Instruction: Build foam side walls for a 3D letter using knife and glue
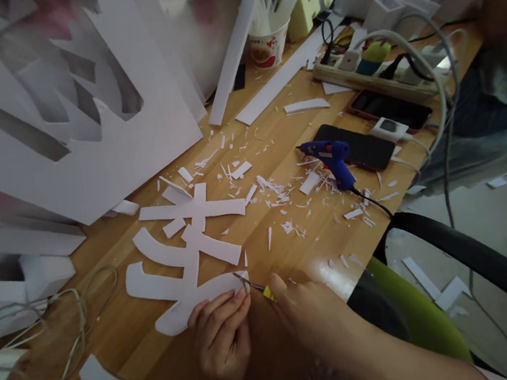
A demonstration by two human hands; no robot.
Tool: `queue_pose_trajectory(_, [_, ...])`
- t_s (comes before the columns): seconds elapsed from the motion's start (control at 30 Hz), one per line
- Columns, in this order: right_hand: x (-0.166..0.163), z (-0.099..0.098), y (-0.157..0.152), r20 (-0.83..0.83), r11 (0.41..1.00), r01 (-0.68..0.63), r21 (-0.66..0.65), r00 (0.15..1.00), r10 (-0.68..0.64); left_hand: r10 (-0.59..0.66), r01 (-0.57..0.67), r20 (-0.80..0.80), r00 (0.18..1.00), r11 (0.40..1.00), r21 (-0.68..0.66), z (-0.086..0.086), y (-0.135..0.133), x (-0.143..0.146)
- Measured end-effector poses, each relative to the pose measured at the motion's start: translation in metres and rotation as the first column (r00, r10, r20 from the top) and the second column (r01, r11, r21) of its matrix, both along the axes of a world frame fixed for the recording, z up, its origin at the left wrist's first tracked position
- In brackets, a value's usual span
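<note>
A flat white cutout (191,273), shaped like a written character with several arms, lies on the wooden table in front of me. My left hand (224,330) grips its near right arm, fingers pressed together on the lower edge; the thumb is mostly hidden. In my right hand (306,309) is a tool with a yellow handle (269,293) and a thin dark metal tip. That tip lies over the end of the same arm, close to my left fingertips. My right fingers wrap the handle, so the tool's exact kind is unclear.
White scraps (276,193) litter the table beyond my hands. A blue glue gun (333,159) lies by two phones and a power strip (373,82). Large white panels (140,160) lean at left, above tangled cables (78,319). A chair armrest (467,263) stands at right, and a person sits farther off.
</note>
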State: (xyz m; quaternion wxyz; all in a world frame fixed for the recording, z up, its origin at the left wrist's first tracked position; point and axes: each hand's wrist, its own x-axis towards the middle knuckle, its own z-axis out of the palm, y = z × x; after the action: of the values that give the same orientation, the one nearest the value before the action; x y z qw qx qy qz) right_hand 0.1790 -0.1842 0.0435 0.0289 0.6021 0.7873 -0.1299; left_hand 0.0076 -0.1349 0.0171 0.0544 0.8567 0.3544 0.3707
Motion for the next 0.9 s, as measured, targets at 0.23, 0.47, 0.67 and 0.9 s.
queue_pose_trajectory(0.23, [-0.003,-0.004,0.003,0.004,1.000,0.016,-0.023,1.000,-0.016,-0.016,0.016,-0.018,1.000,1.000,0.006,-0.001,0.000,-0.002])
queue_pose_trajectory(0.47, [0.000,-0.012,0.003,0.020,0.998,0.054,-0.023,0.998,-0.053,-0.023,0.023,-0.014,1.000,1.000,0.019,-0.002,-0.001,-0.001])
queue_pose_trajectory(0.67, [0.007,-0.009,-0.001,-0.012,0.996,0.028,-0.085,0.999,-0.029,-0.023,0.023,-0.008,1.000,0.999,0.022,-0.002,-0.001,-0.001])
queue_pose_trajectory(0.9, [0.003,-0.005,-0.001,-0.014,0.993,0.036,-0.110,0.999,-0.038,-0.030,0.031,-0.036,0.999,0.999,0.012,-0.005,0.000,-0.004])
